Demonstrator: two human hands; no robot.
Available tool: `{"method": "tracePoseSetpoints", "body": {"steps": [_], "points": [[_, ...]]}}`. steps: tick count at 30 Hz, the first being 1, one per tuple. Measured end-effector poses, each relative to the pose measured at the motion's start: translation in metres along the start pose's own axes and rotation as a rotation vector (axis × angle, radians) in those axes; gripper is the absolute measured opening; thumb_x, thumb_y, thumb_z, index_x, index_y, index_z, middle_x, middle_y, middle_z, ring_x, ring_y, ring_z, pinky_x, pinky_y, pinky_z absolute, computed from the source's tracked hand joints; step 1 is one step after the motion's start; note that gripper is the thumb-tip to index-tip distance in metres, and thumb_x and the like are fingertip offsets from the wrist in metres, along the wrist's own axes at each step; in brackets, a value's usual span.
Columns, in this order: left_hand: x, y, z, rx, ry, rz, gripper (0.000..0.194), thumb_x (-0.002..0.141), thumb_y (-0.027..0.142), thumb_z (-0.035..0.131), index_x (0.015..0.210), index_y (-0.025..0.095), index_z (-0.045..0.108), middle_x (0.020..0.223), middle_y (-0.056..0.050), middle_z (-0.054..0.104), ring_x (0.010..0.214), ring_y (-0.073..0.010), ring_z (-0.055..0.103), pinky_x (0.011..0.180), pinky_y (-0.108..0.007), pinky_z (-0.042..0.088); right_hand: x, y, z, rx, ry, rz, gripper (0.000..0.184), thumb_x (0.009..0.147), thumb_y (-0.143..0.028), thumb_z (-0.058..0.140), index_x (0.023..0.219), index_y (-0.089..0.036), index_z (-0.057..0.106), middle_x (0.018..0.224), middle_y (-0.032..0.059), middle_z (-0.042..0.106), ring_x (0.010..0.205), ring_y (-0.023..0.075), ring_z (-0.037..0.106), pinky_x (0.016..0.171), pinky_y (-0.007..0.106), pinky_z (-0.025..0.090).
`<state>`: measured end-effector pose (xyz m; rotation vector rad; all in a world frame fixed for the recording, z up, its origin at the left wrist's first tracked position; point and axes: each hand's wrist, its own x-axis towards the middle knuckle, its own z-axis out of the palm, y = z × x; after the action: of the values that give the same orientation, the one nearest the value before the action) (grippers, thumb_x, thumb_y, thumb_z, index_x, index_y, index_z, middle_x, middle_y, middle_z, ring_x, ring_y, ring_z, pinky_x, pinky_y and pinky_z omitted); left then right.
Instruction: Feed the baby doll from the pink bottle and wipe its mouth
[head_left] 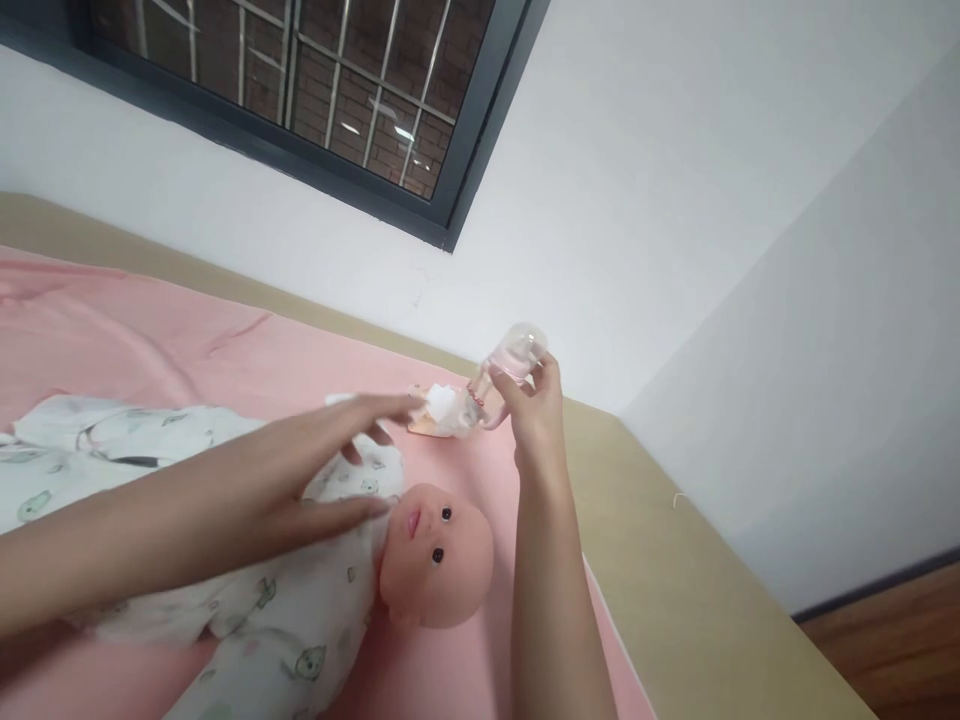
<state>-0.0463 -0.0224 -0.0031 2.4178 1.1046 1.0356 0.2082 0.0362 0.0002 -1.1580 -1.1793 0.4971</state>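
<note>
A baby doll (450, 575) lies face up on a pink sheet, dressed in a white patterned outfit (322, 610). Above its chest and neck, my left hand (337, 460) is stretched out with fingers apart, holding nothing. My right hand (536, 395) grips a clear baby bottle (499, 385) with a domed cap, tilted, beyond the doll's head. Just left of the bottle is a small packet (435, 405) in white and orange; its kind is not clear.
The pink sheet (135, 340) covers much of a light wooden surface (630, 510), whose bare edge runs along the wall. A dark-framed window (442, 215) with bars is set in the white wall (637, 180). Brown wood (892, 620) shows at the lower right.
</note>
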Motion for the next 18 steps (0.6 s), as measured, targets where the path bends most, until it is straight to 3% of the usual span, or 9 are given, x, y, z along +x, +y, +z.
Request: {"method": "tracePoseSetpoints", "body": {"steps": [4,8,14,18], "points": [[0.009,-0.015,0.003,0.021,0.055,0.011,0.064,0.085,0.055,0.054,0.143,0.04,0.031,0.135,-0.001,0.053,0.101,-0.0261,0.062,0.078,-0.035,0.056,-0.039,-0.039,0.019,0.024,-0.301,-0.113,0.058,0.072,-0.035,0.069,0.124,-0.03,0.045,0.126,0.0047,0.054,0.112,0.0215,0.056,0.087,0.037,0.053],[0.01,-0.014,0.006,-0.01,0.095,0.074,0.067,0.083,0.056,0.058,0.141,0.035,0.032,0.131,-0.002,0.055,0.105,-0.0272,0.06,0.081,-0.036,0.055,-0.075,-0.058,0.04,0.068,-0.462,-0.111,0.054,0.078,-0.031,0.065,0.128,-0.031,0.043,0.124,0.0034,0.056,0.114,0.0213,0.056,0.095,0.042,0.051],[0.012,-0.008,0.001,-0.046,0.142,0.068,0.062,0.08,0.045,0.06,0.137,0.034,0.039,0.125,-0.001,0.059,0.099,-0.0268,0.063,0.069,-0.031,0.056,-0.093,-0.062,0.053,0.095,-0.486,-0.123,0.063,0.077,-0.03,0.068,0.133,-0.03,0.039,0.128,0.0046,0.054,0.124,0.023,0.05,0.104,0.044,0.046],[0.012,-0.005,0.0,-0.075,0.119,0.008,0.065,0.075,0.042,0.062,0.135,0.034,0.039,0.124,-0.002,0.06,0.103,-0.0293,0.062,0.074,-0.034,0.056,-0.092,-0.062,0.053,0.129,-0.5,-0.116,0.061,0.075,-0.034,0.07,0.13,-0.029,0.042,0.124,0.0041,0.056,0.12,0.0216,0.054,0.104,0.044,0.046]]}}
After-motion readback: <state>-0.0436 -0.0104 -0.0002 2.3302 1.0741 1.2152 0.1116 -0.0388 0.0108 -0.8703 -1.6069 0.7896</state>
